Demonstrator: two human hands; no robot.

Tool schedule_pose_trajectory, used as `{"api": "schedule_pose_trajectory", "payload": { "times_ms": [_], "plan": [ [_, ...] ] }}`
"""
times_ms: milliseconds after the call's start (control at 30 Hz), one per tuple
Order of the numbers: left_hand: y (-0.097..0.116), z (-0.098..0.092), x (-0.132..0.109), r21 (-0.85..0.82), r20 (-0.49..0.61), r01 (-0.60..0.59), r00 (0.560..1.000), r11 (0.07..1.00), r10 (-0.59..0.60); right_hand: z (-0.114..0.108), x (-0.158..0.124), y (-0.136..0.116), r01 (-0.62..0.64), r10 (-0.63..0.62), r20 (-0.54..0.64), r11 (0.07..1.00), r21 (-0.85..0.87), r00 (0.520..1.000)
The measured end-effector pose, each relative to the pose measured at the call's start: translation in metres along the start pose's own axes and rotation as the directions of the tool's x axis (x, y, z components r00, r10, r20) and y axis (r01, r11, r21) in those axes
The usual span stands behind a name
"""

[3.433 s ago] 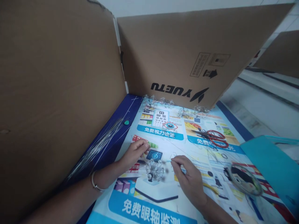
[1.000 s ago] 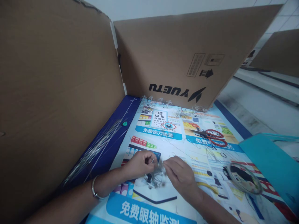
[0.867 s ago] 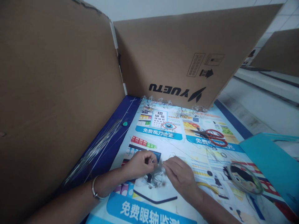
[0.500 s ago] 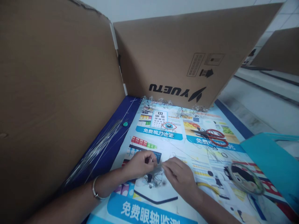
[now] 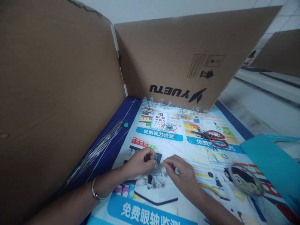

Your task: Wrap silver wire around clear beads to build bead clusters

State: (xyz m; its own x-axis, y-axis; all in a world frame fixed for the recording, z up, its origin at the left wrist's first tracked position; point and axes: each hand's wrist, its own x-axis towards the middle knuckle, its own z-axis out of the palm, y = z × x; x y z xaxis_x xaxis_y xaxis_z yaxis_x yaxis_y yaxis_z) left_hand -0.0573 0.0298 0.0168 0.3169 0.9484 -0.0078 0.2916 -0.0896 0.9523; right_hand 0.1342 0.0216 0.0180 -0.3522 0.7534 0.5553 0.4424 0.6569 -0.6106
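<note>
My left hand (image 5: 142, 163) is closed in a pinch, thumb and forefinger curled round the upper end of a beaded wire piece (image 5: 153, 180). This piece is a small tangle of clear, shiny beads and thin wire, hanging or resting just below the fingertips; I cannot tell which. A little to the right, my right hand (image 5: 181, 175) is pinched too, thumb against forefinger. Whatever lies between those fingertips, perhaps a wire end, is too fine to make out. A gap separates the two hands.
Red-handled scissors (image 5: 219, 139) lie at right on the printed sheet (image 5: 164, 200). A bundle of thin metal wires (image 5: 103, 147) and a small green thing (image 5: 126, 124) are at left. Clear beaded pieces (image 5: 200, 109) line the cardboard wall (image 5: 187, 47). A round clear-rimmed thing (image 5: 262, 187) lies right.
My right hand has shifted very slightly, and the left fingers have turned and opened a wider loop. The light-coloured sliver at my left fingertips no longer shows.
</note>
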Motion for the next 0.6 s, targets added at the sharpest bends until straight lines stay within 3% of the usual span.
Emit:
{"api": "schedule_pose_trajectory", "payload": {
  "times_ms": [133,367,467,600],
  "plan": [
    [0.008,-0.004,0.001,0.151,-0.095,-0.124,0.986,0.981,0.140,-0.002,0.005,-0.004,-0.082,0.081,0.037,0.996,0.030,0.996],
    [0.013,-0.006,0.004,0.192,0.030,-0.374,0.926,0.907,0.375,-0.004,0.008,-0.005,-0.297,0.289,0.085,0.949,0.108,0.954],
    [0.016,-0.005,0.008,0.210,0.096,-0.359,0.933,0.909,0.346,-0.004,0.010,-0.005,-0.369,0.355,0.111,0.918,0.147,0.928],
    [0.019,-0.004,0.011,0.185,0.138,-0.218,0.971,0.958,0.195,-0.003,0.013,-0.006,-0.425,0.401,0.150,0.882,0.204,0.904]
  ]
}}
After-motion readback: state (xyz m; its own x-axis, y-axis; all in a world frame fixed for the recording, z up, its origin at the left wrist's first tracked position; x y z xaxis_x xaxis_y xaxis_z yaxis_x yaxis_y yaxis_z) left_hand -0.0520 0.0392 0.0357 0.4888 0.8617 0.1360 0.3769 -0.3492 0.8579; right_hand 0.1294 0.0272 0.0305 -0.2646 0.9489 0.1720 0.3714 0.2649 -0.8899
